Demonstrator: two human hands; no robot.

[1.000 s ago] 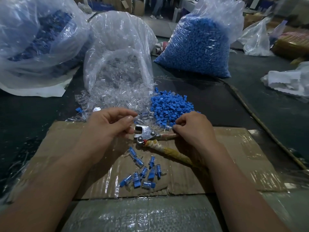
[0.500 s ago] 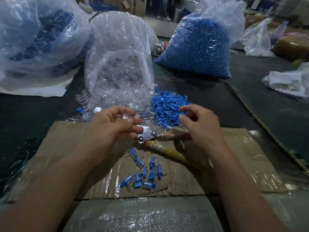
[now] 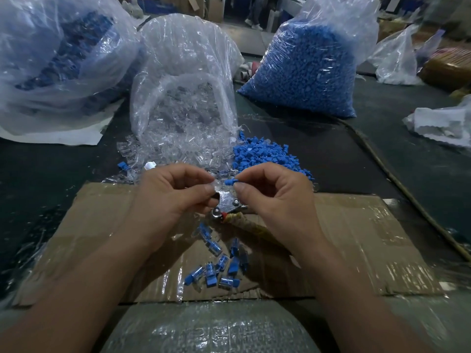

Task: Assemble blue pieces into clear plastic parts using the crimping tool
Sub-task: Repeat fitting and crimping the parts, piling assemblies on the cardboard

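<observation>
Above crimping tool (image 3: 228, 203), right hand (image 3: 276, 200) now off handle, fingers pinching blue piece (image 3: 229, 182), tip just beside clear part (image 3: 217, 185) pinched by left hand (image 3: 170, 200); insertion imminent, crimp to follow.

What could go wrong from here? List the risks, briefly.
1. The right hand pinches the blue piece by one end; it could slip while meeting the clear part pinched by the left hand.
2. A dropped part might land among the finished pieces on the cardboard and get mixed in.
3. The crimping tool lies right under both hands, easy to bump.
</observation>
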